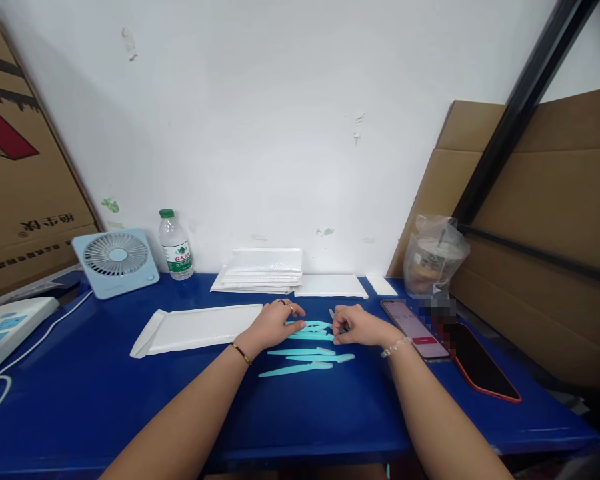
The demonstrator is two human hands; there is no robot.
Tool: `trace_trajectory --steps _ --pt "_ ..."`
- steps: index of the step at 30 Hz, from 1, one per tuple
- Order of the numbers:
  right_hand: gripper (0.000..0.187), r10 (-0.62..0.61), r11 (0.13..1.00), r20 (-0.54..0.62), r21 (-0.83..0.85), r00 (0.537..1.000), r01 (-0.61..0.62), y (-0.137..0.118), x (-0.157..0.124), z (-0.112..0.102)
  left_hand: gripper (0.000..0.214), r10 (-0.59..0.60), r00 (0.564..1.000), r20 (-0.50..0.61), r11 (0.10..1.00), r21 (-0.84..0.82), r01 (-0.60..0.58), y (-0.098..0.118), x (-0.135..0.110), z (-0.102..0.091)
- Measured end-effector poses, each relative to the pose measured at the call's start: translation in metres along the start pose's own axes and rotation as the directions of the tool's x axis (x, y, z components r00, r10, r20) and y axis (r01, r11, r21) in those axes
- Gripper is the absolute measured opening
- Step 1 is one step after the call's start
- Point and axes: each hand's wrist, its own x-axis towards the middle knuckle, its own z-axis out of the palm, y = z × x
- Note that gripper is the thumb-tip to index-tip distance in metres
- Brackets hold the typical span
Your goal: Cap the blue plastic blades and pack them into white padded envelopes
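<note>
Several thin turquoise plastic knife-shaped pieces (305,351) lie on the blue table (80,400) in front of me. My left hand (275,325) rests with its fingers flat on the upper pieces, rings on two fingers. My right hand (357,327) sits just to the right, fingers curled and pinched at the tips of the same pieces, next to a small pale object. A white flat bag (200,329) lies left of my left hand.
A stack of white bags (263,270) lies against the wall. A small blue fan (116,261), a water bottle (176,247) and a white device (5,323) stand at left. Two phones (416,328) (483,363) and a bagged cup (433,257) are at right, with cardboard beyond.
</note>
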Motion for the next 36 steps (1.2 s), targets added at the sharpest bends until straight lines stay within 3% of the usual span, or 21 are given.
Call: trace_trajectory --steps 5,8,13,16,20,25,36 --pt "0.015 -0.050 0.999 -0.124 0.000 0.991 0.050 -0.003 0.002 0.000 0.019 0.055 0.998 0.040 0.998 -0.024 -0.054 0.009 0.001 -0.001" --pt "0.010 -0.040 0.999 -0.151 -0.016 0.988 0.038 0.002 0.002 -0.002 0.016 -0.015 1.000 0.005 1.000 -0.003 0.015 0.004 0.002 -0.001" --pt "0.012 0.055 0.998 -0.229 0.000 0.972 -0.057 0.007 -0.001 -0.007 0.019 -0.103 0.994 0.046 0.995 -0.013 0.103 -0.005 -0.001 -0.004" --pt "0.020 -0.016 1.000 -0.155 0.003 0.988 0.016 -0.005 -0.002 -0.003 0.026 -0.059 0.998 0.030 0.998 0.007 0.059 -0.001 -0.003 -0.006" --pt "0.021 -0.123 0.992 0.031 -0.032 0.992 0.124 -0.023 0.001 0.009 0.027 0.033 0.992 0.123 0.999 0.006 -0.034 0.009 -0.007 -0.008" --pt "0.015 -0.142 0.988 0.041 -0.051 0.989 0.144 -0.025 0.003 0.014 0.018 0.053 0.971 0.235 0.999 -0.007 -0.053 0.014 -0.008 -0.005" --pt "0.018 0.036 0.999 -0.188 -0.024 0.982 -0.041 0.005 -0.008 -0.012 0.017 -0.073 0.996 0.046 0.990 0.124 0.066 0.005 0.002 -0.011"
